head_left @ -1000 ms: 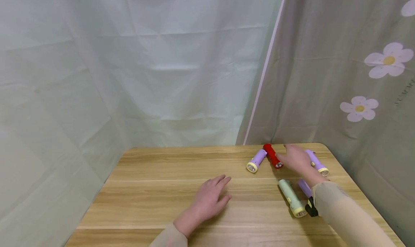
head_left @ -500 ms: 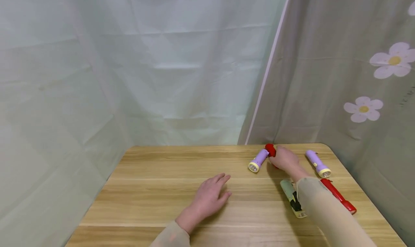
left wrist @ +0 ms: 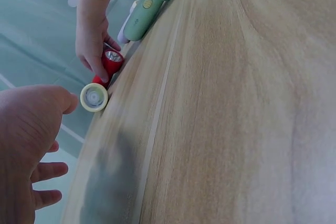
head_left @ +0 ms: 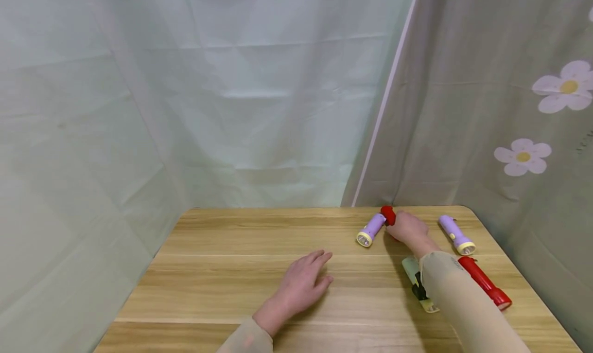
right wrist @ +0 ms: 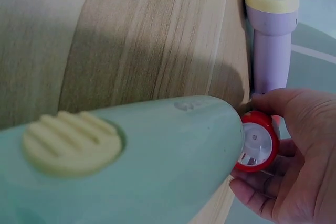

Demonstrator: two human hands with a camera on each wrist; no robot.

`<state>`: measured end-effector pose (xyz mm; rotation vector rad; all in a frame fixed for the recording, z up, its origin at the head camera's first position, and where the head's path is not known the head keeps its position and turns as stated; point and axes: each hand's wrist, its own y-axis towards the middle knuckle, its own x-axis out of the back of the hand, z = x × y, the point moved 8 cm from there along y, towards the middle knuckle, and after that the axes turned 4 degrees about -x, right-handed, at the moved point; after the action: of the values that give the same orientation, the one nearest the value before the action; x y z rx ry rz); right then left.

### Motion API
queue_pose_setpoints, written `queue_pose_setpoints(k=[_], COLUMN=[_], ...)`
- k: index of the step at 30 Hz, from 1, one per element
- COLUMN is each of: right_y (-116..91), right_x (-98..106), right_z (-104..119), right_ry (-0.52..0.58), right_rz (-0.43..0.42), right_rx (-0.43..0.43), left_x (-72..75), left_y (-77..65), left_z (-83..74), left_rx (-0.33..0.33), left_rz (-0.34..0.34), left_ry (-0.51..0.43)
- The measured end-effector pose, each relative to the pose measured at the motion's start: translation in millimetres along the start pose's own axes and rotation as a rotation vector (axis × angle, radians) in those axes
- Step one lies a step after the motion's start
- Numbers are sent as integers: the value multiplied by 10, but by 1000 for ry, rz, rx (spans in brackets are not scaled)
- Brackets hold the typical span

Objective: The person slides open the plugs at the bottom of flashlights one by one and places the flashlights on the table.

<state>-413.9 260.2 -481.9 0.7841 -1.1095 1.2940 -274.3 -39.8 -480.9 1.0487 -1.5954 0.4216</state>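
My right hand (head_left: 407,228) grips a red flashlight (head_left: 388,215) near the back edge of the table. Its fingers curl round the body, and its lens end (right wrist: 257,141) shows in the right wrist view. Just left of it lies a purple flashlight (head_left: 371,230) with a pale yellow rim, its tail close to the red one. My left hand (head_left: 298,283) is held over the middle of the table, fingers loosely extended and holding nothing. Beneath my right forearm, a pale green flashlight (head_left: 411,270) is partly hidden; it looms large in the right wrist view.
A second purple flashlight (head_left: 456,234) lies at the back right. Another red flashlight (head_left: 484,282) lies right of my forearm, partly covered by the sleeve. Curtains (head_left: 278,111) hang behind the wooden table (head_left: 222,270).
My right hand has moved a little left and down onto the red flashlight and taken hold of it. The right forearm has shifted left, uncovering the other red flashlight. My left hand has barely moved.
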Motion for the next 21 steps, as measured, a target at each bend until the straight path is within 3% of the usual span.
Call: queue_pose_setpoints(k=[21], right_y=[-96], right_x=[99], right_z=[-145], right_ry=[-65], right_rz=[25], right_rx=[-14], left_x=[-23], left_y=[-5], left_z=[-70], left_rx=[-17], left_rz=[-1], left_ry=[8])
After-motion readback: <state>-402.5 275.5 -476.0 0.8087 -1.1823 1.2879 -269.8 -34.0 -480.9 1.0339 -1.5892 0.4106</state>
